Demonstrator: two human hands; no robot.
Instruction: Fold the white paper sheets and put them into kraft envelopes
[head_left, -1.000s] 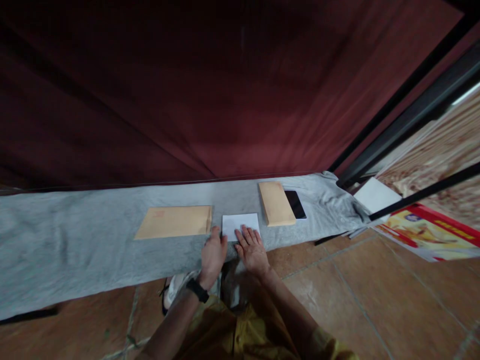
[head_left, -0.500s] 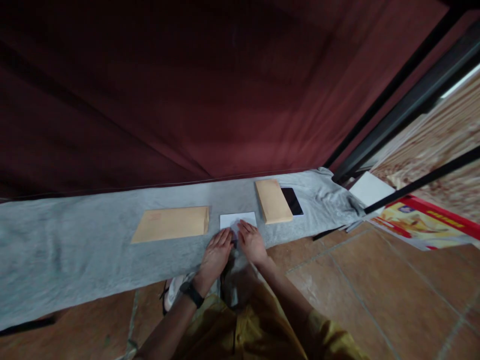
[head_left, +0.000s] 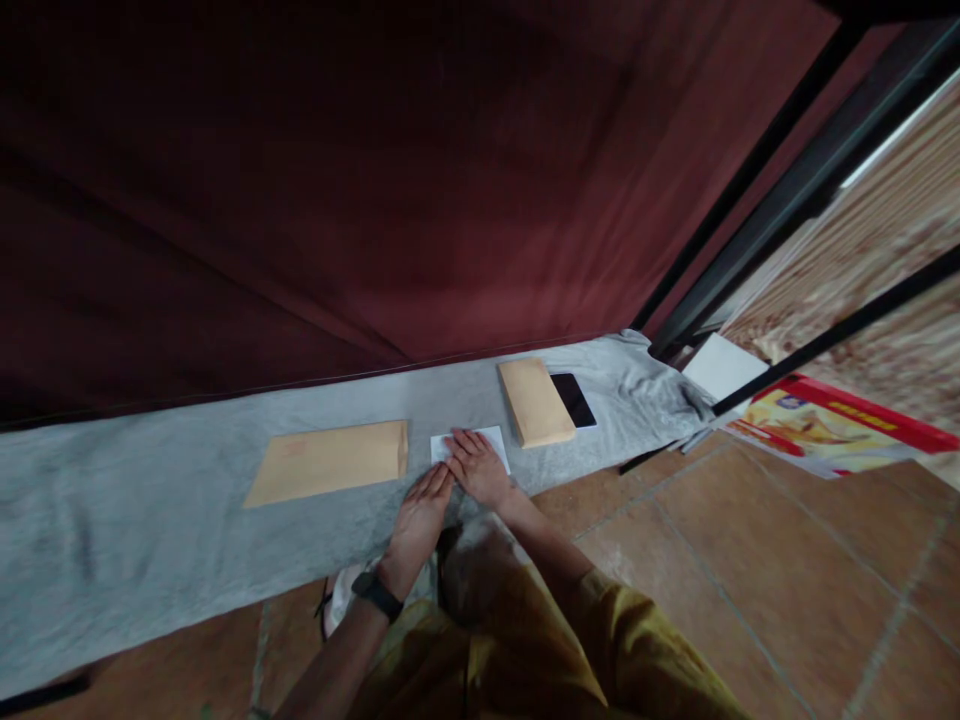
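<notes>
A folded sheet of white paper (head_left: 495, 440) lies on the grey cloth near its front edge, partly hidden under my hands. My right hand (head_left: 478, 468) rests flat on the paper with its fingers stretched out to the left. Beside it, my left hand (head_left: 424, 508) lies with extended fingers at the paper's near left corner, its fingertips close to the right hand. To the left is a tan envelope (head_left: 330, 460), lying lengthwise. Another tan envelope (head_left: 536, 402) sits to the right of the paper, beside a dark-screened phone or tablet (head_left: 574, 400).
Grey cloth (head_left: 165, 480) covers the long narrow surface. A dark red curtain (head_left: 420, 220) hangs behind it. On the right are black metal bars (head_left: 757, 190), a white box (head_left: 724, 368) and a red and yellow printed package (head_left: 825, 425). Tiled floor (head_left: 675, 580) lies below.
My right hand has slid left across the paper toward my left hand. The paper now looks shallower, its near part folded over or covered. The camera view has shifted slightly.
</notes>
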